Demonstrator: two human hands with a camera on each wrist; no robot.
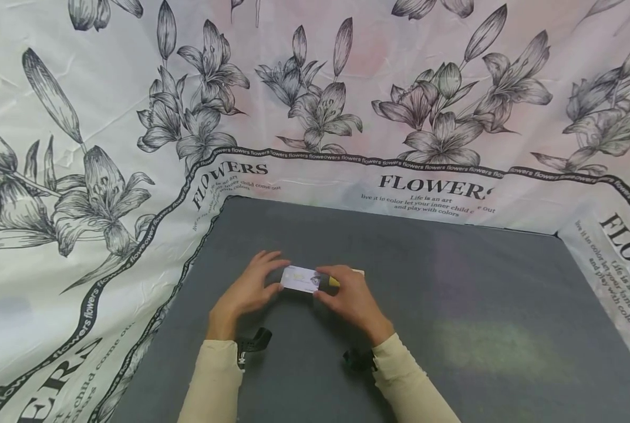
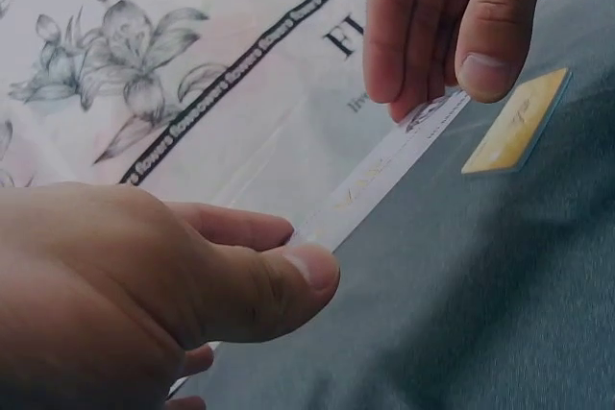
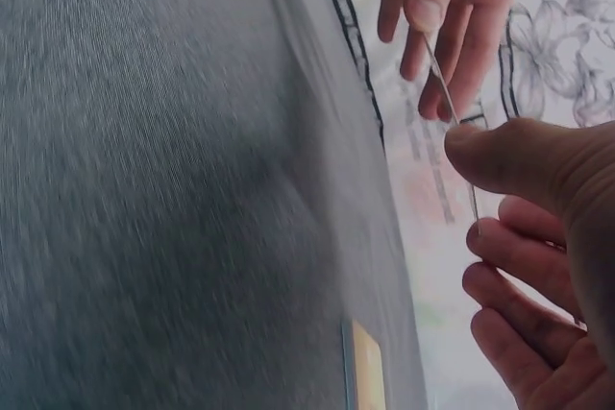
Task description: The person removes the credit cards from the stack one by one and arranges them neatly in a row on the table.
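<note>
A white card (image 1: 300,279) with a small dark drawing at its right end is stretched between both hands, above the dark table. My left hand (image 1: 247,289) pinches its left end between thumb and fingers. At the opposite end, the right hand (image 1: 355,298) holds the card with its thumb in front and its fingers behind. In the right wrist view the card (image 3: 475,201) appears nearly edge-on. A thin, flat, yellow-topped rectangle (image 2: 519,124) lies on the table beside the right hand, and that hand partly covers it in the head view.
The dark grey tabletop (image 1: 484,305) extends to the right of the hands. White cloth (image 1: 315,70) printed with lilies and lettering rises along its back and sides. Black camera mounts (image 1: 255,339) are worn on both wrists, below cream sleeves (image 1: 212,376).
</note>
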